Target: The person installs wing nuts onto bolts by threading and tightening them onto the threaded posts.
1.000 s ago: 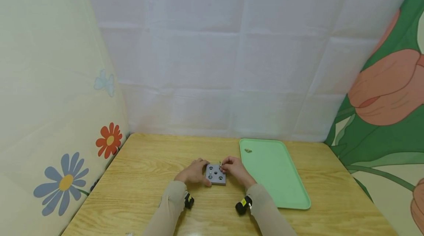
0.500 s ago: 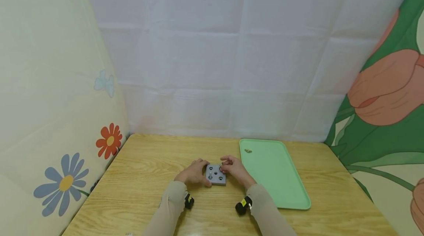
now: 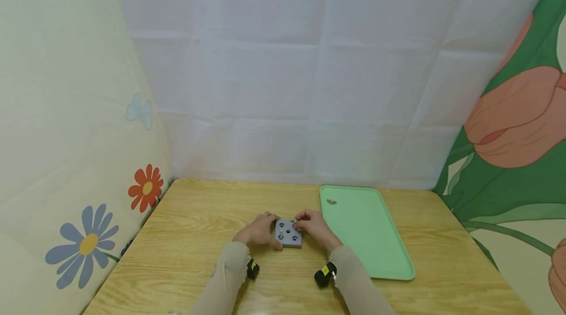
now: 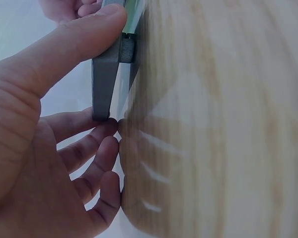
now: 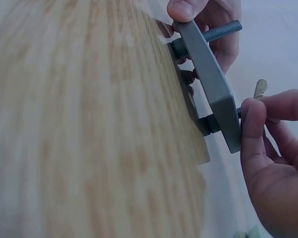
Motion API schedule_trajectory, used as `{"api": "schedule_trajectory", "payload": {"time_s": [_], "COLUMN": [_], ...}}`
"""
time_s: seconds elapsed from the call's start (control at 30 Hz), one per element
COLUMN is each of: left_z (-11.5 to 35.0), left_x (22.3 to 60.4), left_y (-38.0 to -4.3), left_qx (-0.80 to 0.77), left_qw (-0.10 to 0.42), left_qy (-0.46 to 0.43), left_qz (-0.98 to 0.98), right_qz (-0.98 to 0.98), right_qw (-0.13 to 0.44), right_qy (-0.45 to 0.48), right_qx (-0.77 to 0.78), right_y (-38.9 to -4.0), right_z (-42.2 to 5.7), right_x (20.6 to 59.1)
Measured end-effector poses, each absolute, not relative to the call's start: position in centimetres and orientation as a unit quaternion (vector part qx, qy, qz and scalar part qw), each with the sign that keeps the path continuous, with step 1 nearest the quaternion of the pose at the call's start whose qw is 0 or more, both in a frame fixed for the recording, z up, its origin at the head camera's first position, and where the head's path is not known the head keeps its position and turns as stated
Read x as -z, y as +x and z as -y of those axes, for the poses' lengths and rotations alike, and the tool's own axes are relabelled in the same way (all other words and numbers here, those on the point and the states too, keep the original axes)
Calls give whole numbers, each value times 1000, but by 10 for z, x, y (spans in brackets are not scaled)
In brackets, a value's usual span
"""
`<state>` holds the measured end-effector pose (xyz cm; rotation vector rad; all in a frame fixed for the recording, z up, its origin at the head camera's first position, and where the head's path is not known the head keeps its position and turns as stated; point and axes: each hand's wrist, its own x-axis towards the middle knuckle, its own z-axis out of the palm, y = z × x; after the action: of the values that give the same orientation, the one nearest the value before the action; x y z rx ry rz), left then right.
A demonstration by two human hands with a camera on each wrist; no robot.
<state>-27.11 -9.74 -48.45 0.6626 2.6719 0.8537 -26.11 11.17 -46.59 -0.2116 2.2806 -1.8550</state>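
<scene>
A square grey plate (image 3: 288, 239) with several holes stands on short feet, likely bolt heads, over the table. My left hand (image 3: 261, 230) grips it at the left, thumb on the near edge (image 4: 107, 20) and fingers at the far side. A threaded bolt (image 5: 223, 31) sticks up from the plate's near-left hole. At the far-right corner, my right hand (image 3: 313, 224) pinches a brass-coloured wing nut (image 5: 260, 89) between thumb and fingers, on a second bolt (image 5: 239, 113) mostly hidden by the fingertips.
A light green tray (image 3: 367, 226) lies on the right of the wooden table (image 3: 212, 207), with a small brass-coloured wing nut (image 3: 331, 201) near its far-left corner. White cloth (image 3: 247, 84) hangs behind the table.
My right fingers spread off the wing nut half a second ago and have closed back around it, its wing now turned to another angle. The left hand and plate have stayed put.
</scene>
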Motion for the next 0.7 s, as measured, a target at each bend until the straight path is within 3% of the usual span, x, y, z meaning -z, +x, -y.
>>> {"api": "schedule_trajectory", "payload": {"time_s": [0.27, 0.5, 0.7], "left_z": [97, 97, 97], "left_x": [486, 486, 486], "left_y": [-272, -272, -271], "left_qx": [-295, -296, -294], "left_qw": [129, 130, 129], "left_qy": [231, 227, 226], "left_qz": [-918, -919, -920], "right_qz": [-758, -743, -728], "right_qw": [106, 105, 106], "right_qy": [-63, -47, -45], "right_qx": [641, 659, 676], "right_y": [-261, -283, -285], "right_z": [-112, -113, -113], "right_x": [464, 495, 498]}}
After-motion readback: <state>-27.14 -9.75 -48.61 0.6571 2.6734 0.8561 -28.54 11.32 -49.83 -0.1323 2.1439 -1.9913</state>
